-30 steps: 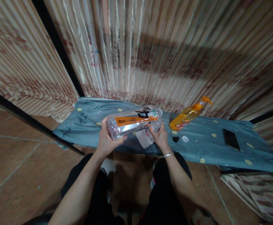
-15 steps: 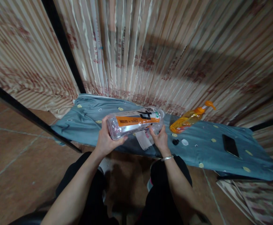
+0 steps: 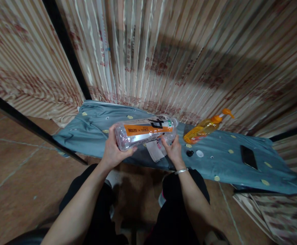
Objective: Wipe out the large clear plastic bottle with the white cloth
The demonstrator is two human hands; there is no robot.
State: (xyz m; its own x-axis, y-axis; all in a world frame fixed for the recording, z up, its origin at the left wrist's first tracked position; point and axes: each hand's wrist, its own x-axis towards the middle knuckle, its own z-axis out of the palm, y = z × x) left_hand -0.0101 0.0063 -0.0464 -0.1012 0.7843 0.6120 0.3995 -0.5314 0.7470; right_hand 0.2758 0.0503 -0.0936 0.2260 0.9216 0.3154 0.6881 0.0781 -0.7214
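Observation:
A large clear plastic bottle point(image 3: 145, 131) with an orange and silver label lies sideways between my hands, above the cloth-covered table. My left hand point(image 3: 112, 148) is wrapped round its base end. Toward the neck end, my right hand point(image 3: 172, 149) grips it with the thumb along its near side; the far fingers are hidden behind the bottle. Beneath the bottle, close to my right hand, a pale printed cloth or wrapper point(image 3: 155, 152) is partly covered. A yellow pump bottle point(image 3: 201, 131) with an orange pump head stands to the right.
On the blue-grey patterned cloth point(image 3: 222, 160) are a small black part point(image 3: 190, 153), a white round cap point(image 3: 199, 153) and a dark phone point(image 3: 248, 157). A striped curtain point(image 3: 163, 51) hangs behind, with black frame bars point(image 3: 69, 51) at the left.
The bottle has turned slightly in my hands, its label shifting a little. Both hands keep their grip, and the view has drifted slightly.

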